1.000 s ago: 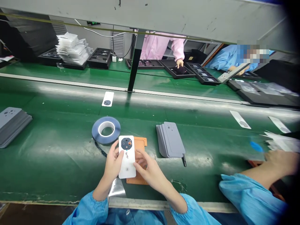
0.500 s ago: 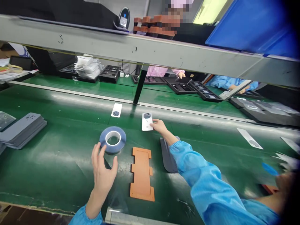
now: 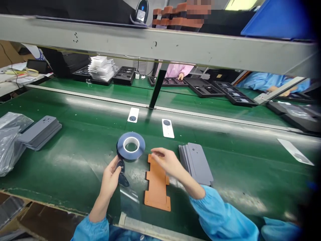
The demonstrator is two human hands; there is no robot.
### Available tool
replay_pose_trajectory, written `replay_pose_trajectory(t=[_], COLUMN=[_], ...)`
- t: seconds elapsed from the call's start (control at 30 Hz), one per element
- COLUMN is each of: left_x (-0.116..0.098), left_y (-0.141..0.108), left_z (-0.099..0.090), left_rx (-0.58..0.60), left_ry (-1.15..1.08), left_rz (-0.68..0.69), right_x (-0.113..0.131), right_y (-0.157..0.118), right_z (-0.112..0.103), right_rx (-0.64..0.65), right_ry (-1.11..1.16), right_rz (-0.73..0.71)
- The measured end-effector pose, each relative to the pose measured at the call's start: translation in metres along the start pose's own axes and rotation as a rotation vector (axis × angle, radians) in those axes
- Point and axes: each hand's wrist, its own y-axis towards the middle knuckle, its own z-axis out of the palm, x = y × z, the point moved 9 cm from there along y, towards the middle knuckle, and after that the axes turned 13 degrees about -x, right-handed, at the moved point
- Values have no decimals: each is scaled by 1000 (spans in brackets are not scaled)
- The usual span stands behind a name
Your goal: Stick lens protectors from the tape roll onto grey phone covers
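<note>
Dark piece [image 3: 123, 180] by the flat blue tape roll [image 3: 131, 156] — notched orange plate [image 3: 157, 184] near both

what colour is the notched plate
The notched plate is orange, clearest in the head view.

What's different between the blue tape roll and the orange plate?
The blue tape roll is round; the orange plate is long, with notched edges. The roll has a white-rimmed hole at its center, while the plate's visible middle shows no opening. Both lie on the green worktop.
</note>
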Motion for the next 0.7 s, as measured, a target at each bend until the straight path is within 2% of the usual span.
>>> replay_pose_trajectory(t=[0.13, 0.23, 0.43, 0.57, 0.7], left_x=[12, 19, 17, 15, 13], left_y=[-31, -49, -59, -61, -63], left_z=[10, 20, 30, 35, 38], left_rx=[36, 79, 124, 122, 109], left_ry=[-129, -127, -49, -12, 18], left_rz=[-214, -294, -232, -201, -194], right_x=[32, 41, 32, 30, 31], right_y=[-48, -65, -105, -126, -128], right_z=[51, 66, 63, 67, 65], right_rx=[162, 147, -10, 56, 89], right_ry=[201, 252, 223, 247, 239], right_rz=[-50, -76, -71, -84, -112])
